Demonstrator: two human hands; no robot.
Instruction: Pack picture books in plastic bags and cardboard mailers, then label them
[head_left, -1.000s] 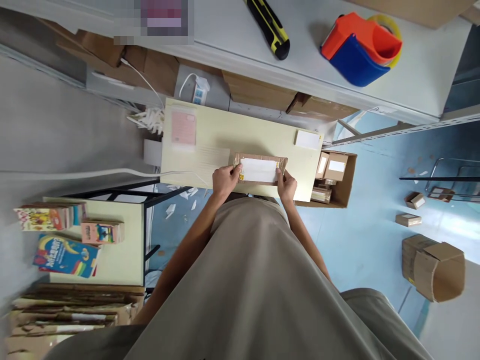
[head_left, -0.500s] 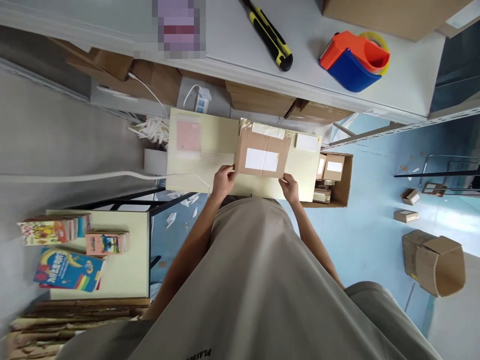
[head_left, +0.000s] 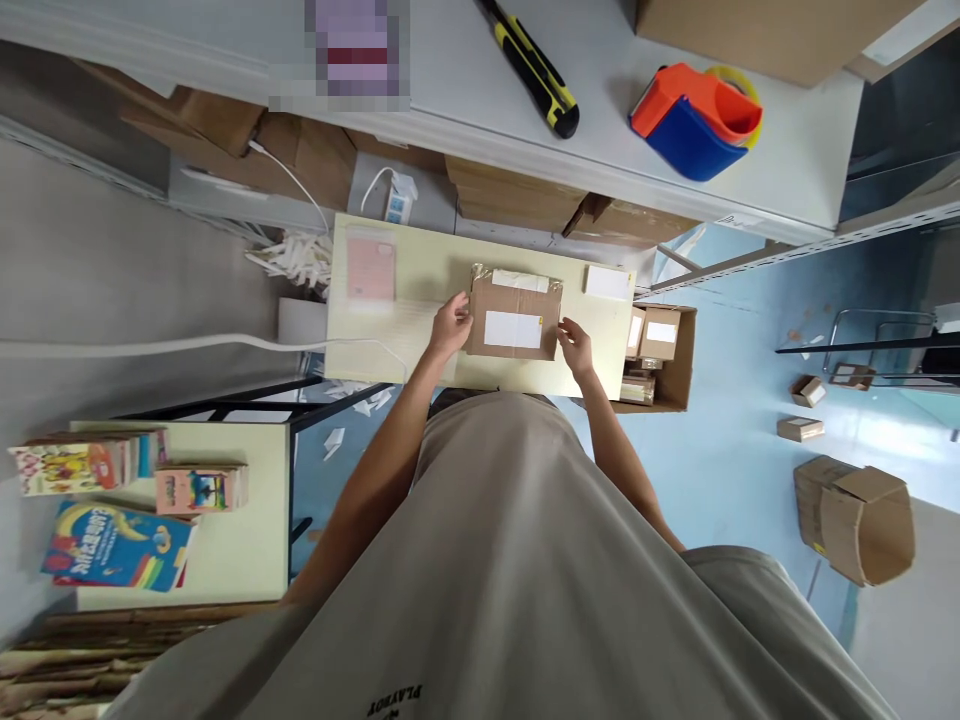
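Observation:
A flat brown cardboard parcel (head_left: 514, 300) lies on the pale yellow table in front of me, with a white label on top and clear tape along its far edge. My left hand (head_left: 451, 326) is at the parcel's left side, its fingers parted near the edge. On the opposite side, my right hand (head_left: 576, 348) has loosely spread fingers beside the right edge. Whether the fingertips still touch the cardboard is hard to tell. A white label stack (head_left: 607, 282) lies to the parcel's right, and a pink sheet (head_left: 370, 268) to its left.
Above the yellow table (head_left: 420, 270), a grey shelf (head_left: 450, 80) bears a utility knife (head_left: 536, 75) and an orange-blue tape dispenser (head_left: 697, 120). An open carton (head_left: 686, 360) with parcels stands at right. Books (head_left: 120, 545) lie on a side table; a white cable (head_left: 225, 343) crosses at left.
The parcel has gone from being gripped at its near corners to lying flatter on the table. Both hands have loosened and moved forward along its sides.

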